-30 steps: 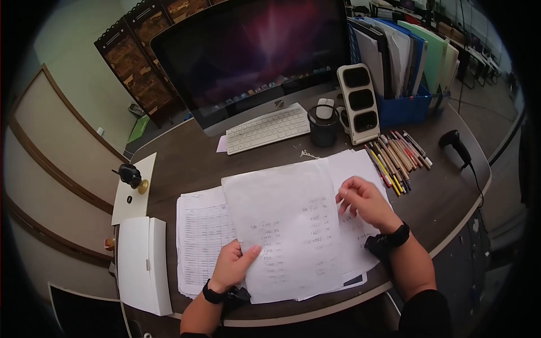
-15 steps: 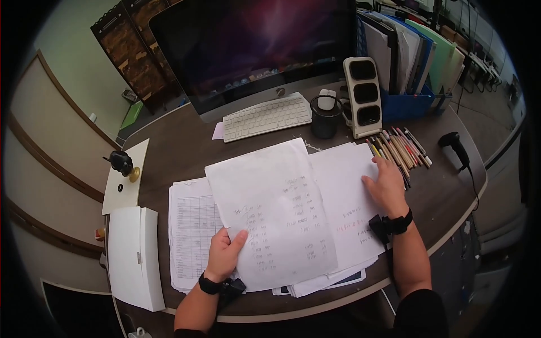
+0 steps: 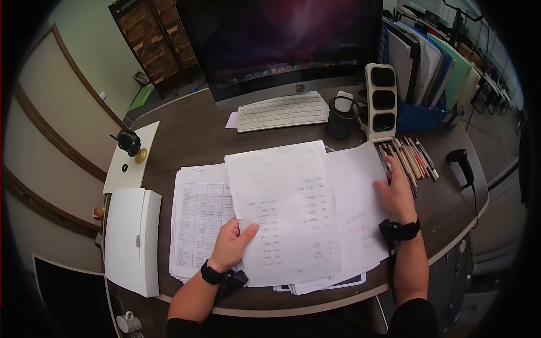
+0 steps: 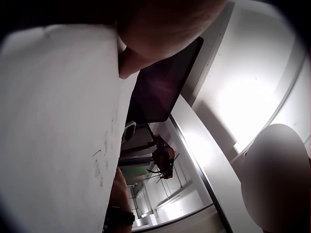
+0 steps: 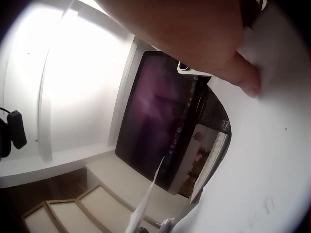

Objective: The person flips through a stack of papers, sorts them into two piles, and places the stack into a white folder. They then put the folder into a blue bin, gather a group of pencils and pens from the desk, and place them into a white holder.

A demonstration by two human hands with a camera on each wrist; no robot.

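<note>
My left hand (image 3: 230,245) holds the left edge of a white sheet (image 3: 284,180) with columns of handwriting, its thumb on the upper face. That sheet is tilted over the papers below. In the left wrist view, the sheet (image 4: 58,111) fills the left side. My right hand (image 3: 396,191) rests at the right edge of another handwritten sheet (image 3: 355,180), thumb spread from the extended fingers. The right wrist view shows its thumb (image 5: 245,77) on white paper (image 5: 272,145). Under the held sheet, at left, lies a stack of printed tables (image 3: 197,219).
Several pencils and pens (image 3: 414,160) lie beyond my right hand, near a barcode scanner (image 3: 462,166). Behind the papers stand a keyboard (image 3: 282,112), a black mesh cup (image 3: 342,121), a monitor (image 3: 282,45) and a blue file holder (image 3: 422,115). A white box (image 3: 129,242) sits at left.
My right hand has left the front sheet's right side and moved right onto the other sheet's edge. My left hand keeps its hold. The head view has shifted slightly.
</note>
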